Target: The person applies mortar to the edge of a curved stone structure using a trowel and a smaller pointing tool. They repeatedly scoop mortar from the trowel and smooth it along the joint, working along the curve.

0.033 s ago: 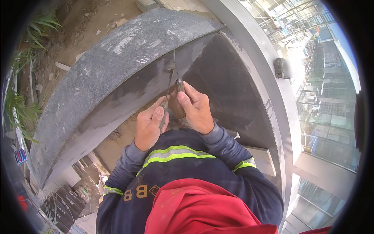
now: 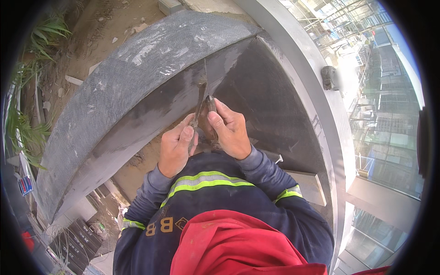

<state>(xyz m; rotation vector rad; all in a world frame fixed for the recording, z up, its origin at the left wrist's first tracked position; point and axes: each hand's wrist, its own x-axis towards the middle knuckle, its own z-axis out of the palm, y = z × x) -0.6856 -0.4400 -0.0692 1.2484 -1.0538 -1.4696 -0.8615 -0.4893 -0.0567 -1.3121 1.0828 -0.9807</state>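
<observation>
My left hand is closed around the handle of a narrow trowel, its blade pointing away from me with a lump of grey paste near the tip. Beside it, my right hand grips the dark handle of a thin-bladed hand tool, thumb and fingers pinching it. That blade is seen nearly edge-on, so its exact kind is unclear. Both tools are close together in front of the inner face of a curved grey wall, which has damp, smeared patches. Whether either blade touches the wall I cannot tell.
The wall's broad, scratched top curves around from left to far side. A dark panel meets it at the right. Dirt and plants lie beyond at left; dark stacked blocks are at lower left. Scaffolding stands far right.
The trowel in my left hand has turned, so more of its blade face shows. The blade in my right hand has shifted slightly. Both hands stay in almost the same place.
</observation>
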